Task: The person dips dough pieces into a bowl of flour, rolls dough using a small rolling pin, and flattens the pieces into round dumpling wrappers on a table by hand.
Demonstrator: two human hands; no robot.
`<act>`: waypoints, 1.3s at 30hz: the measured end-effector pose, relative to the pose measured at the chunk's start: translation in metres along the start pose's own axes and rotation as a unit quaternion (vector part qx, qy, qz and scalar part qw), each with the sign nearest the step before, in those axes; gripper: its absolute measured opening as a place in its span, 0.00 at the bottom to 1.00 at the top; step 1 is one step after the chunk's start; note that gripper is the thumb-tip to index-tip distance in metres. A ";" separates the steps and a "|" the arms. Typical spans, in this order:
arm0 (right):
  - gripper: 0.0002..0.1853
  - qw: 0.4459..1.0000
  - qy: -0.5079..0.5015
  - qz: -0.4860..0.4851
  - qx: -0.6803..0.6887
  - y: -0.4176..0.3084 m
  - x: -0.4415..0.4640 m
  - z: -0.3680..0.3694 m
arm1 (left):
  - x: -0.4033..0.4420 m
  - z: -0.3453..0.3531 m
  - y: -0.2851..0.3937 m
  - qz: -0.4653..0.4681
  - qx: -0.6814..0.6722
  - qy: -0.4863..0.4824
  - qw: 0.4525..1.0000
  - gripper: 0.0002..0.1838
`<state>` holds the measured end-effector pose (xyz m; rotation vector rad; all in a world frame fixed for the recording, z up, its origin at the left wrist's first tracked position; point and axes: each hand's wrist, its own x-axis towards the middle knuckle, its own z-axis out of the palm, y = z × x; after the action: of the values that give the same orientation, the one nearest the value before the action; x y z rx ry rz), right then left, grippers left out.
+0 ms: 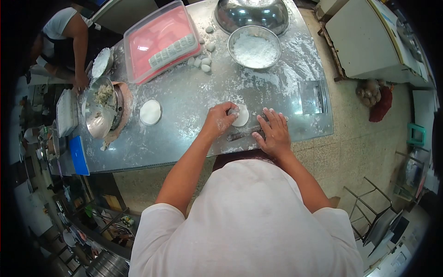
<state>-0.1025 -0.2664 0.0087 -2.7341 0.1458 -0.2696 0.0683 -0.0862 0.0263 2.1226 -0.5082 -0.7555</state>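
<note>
A small round of white dough (241,116) lies on the floured metal table (184,106). My left hand (218,122) has its fingers closed at the left edge of this round. To the right, my right hand (275,135) is flat with its fingers stretched out, beside and partly over a short, flour-dusted rolling pin (242,134). The pin lies just below the dough round, and part of it is hidden by that hand. Further left on the table is a larger white dough disc (150,112), apart from both hands.
Small dough pieces (206,68) lie beside a pink-lined tray (159,34) holding a row of shaped pieces. A flour bowl (254,48) stands near a large metal bowl (251,14). At left are a bowl of filling (99,121) and a co-worker's arm (79,44).
</note>
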 end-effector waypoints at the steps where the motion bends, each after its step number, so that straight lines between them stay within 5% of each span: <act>1: 0.30 1.000 0.001 0.000 0.000 0.000 0.000 0.000 | 0.000 0.000 0.000 0.008 0.008 0.004 1.000 0.16; 8: 0.29 1.000 0.011 -0.003 0.014 0.000 0.000 0.001 | 0.000 0.000 0.003 -0.027 -0.038 -0.007 0.999 0.12; 10: 0.29 1.000 0.014 -0.002 0.022 0.000 0.000 0.001 | -0.002 0.003 0.001 0.143 0.049 0.095 0.984 0.10; 13: 0.29 1.000 0.013 -0.003 0.021 0.000 0.000 0.001 | -0.001 0.000 -0.001 0.166 0.161 0.094 0.968 0.10; 26: 0.28 1.000 0.016 -0.009 0.000 0.001 -0.001 0.003 | -0.005 -0.014 0.007 0.091 0.082 0.062 0.991 0.11; 34: 0.29 1.000 0.012 -0.003 0.019 0.000 -0.001 0.002 | -0.002 -0.014 0.001 0.172 0.145 0.091 0.970 0.14; 39: 0.28 1.000 0.008 -0.001 0.020 0.000 -0.001 0.002 | -0.004 -0.015 0.003 0.136 0.191 0.064 0.970 0.13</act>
<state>-0.1030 -0.2657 0.0070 -2.6928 0.1408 -0.2932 0.0753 -0.0774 0.0378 2.3644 -0.9117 -0.3827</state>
